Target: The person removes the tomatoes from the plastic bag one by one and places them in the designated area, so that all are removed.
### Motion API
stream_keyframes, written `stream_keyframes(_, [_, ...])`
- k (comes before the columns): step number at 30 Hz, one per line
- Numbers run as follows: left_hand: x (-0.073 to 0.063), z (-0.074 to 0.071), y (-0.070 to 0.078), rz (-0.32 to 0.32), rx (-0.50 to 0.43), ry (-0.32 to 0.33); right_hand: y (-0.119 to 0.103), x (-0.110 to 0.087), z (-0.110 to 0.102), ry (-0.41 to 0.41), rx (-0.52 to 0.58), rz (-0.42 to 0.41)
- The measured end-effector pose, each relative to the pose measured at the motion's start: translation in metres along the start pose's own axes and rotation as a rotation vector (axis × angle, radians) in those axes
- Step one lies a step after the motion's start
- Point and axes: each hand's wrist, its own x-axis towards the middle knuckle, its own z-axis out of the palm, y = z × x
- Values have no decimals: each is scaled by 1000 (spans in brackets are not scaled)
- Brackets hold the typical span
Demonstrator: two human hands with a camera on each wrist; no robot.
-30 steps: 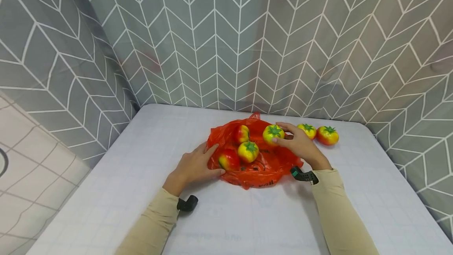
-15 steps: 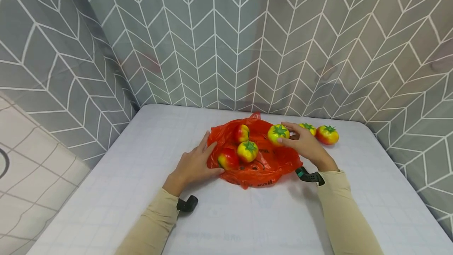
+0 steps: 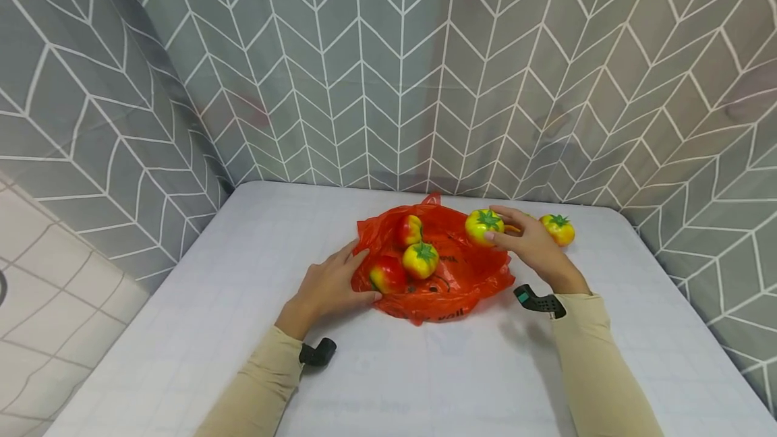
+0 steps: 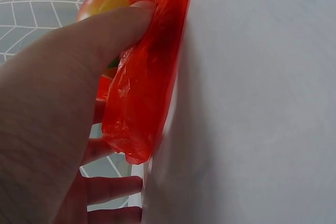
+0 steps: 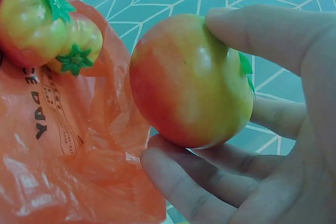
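In the head view, my right hand (image 3: 534,243) holds a yellow-and-red tomato (image 3: 484,226) with a green star-shaped top, raised over the right side of a red plastic bag (image 3: 461,282). The right wrist view shows thumb and fingers around this tomato (image 5: 191,82). My left hand (image 3: 330,288) rests at the bag's left edge, fingers spread. In the left wrist view, its thumb (image 4: 113,30) lies on the red plastic (image 4: 142,87). On the opened bag sit a yellow tomato (image 3: 421,260) and two red-and-yellow fruits, one in front (image 3: 388,274) and one behind (image 3: 409,230).
To the right of the bag, another yellow-and-red tomato (image 3: 557,229) lies on the white table (image 3: 376,383). One more beside it is mostly hidden behind my right hand. A grey patterned curtain (image 3: 400,86) hangs along the table's back edge.
My right hand has moved slightly right with the tomato, towards the bag's right edge, and now covers most of one loose tomato. The left hand has stayed at the bag.
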Motion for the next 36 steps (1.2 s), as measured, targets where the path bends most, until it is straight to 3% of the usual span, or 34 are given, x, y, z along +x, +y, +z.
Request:
stream_keyframes(8, [0,1,0,8,-3,-8,2,-4,-8,31,-20,33])
stream_keyframes(20, [0,0,-1,42,37,3,2,-10,-18,86,-27,11])
stream_keyframes(25, [-1,-1,-2,36,23,1,6,-13,-21,110,-1,26])
stream_keyframes(32, [-1,-2,-3,33,24,5,14,-18,-27,142,32,-19])
stream_keyframes(36, [0,-1,-3,26,17,-5,19,-21,-30,152,34,6])
